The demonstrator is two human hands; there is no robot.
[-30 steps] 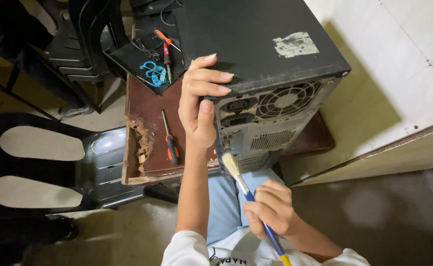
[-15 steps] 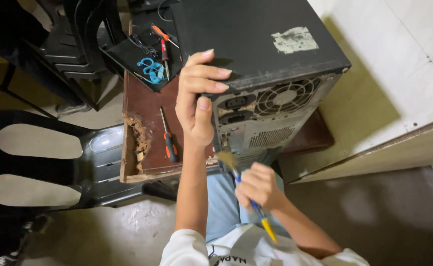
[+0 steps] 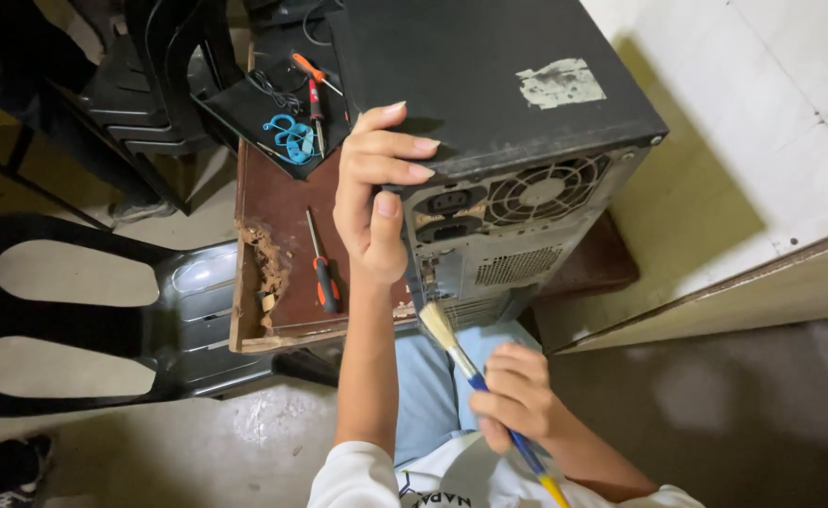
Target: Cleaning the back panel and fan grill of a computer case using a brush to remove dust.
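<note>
A black desktop computer case (image 3: 489, 85) stands on a worn brown table (image 3: 282, 207), its rear panel with a round fan grille (image 3: 541, 193) turned toward me. My left hand (image 3: 376, 193) grips the case's top rear corner, fingers over the top and thumb on the back panel. My right hand (image 3: 517, 400) holds a paintbrush (image 3: 470, 372) with a blue and yellow handle. Its pale bristles touch the lower edge of the rear panel.
A screwdriver with an orange handle (image 3: 322, 273) lies on the table near its chipped front left corner. A black pouch with blue ties and more screwdrivers (image 3: 287, 113) sits behind. A black plastic chair (image 3: 75, 310) stands left. A white wall (image 3: 772, 122) is at right.
My right hand has shifted the brush slightly, sweeping its bristles along the bottom of the rear panel. My left hand has stayed on the case's corner.
</note>
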